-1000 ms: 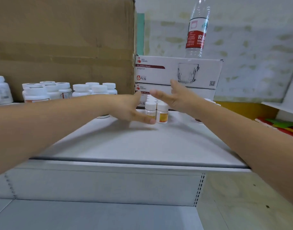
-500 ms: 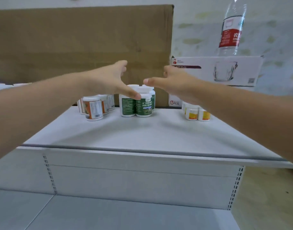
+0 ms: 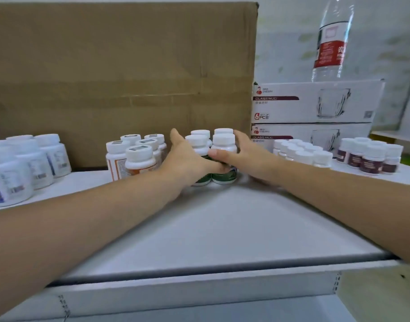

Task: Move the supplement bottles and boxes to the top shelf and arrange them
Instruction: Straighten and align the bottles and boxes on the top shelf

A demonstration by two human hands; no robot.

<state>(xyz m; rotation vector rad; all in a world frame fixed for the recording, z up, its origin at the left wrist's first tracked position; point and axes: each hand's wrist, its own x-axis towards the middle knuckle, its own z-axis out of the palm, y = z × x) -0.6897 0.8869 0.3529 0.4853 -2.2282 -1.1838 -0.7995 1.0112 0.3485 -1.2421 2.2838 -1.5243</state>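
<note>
Several green-labelled supplement bottles (image 3: pixel 223 145) with white caps stand in a tight cluster at the middle back of the white top shelf (image 3: pixel 222 228). My left hand (image 3: pixel 187 159) grips the cluster from its left side, thumb across the front. My right hand (image 3: pixel 246 154) grips it from the right, thumb lying over the front bottle. Orange-labelled bottles (image 3: pixel 134 156) stand just left of my left hand. Small white-capped bottles (image 3: pixel 301 152) stand to the right of my right hand.
A big brown cardboard box (image 3: pixel 120 77) fills the back. Two stacked glass-mug boxes (image 3: pixel 315 103) carry a water bottle (image 3: pixel 330 40). Blue-labelled bottles (image 3: pixel 20 168) stand far left, dark-labelled ones (image 3: pixel 371 156) far right. A lower shelf (image 3: pixel 199 312) lies below the front edge.
Both hands have dropped from above the green-labelled bottles and closed round the cluster from either side. The view has moved closer to the shelf.
</note>
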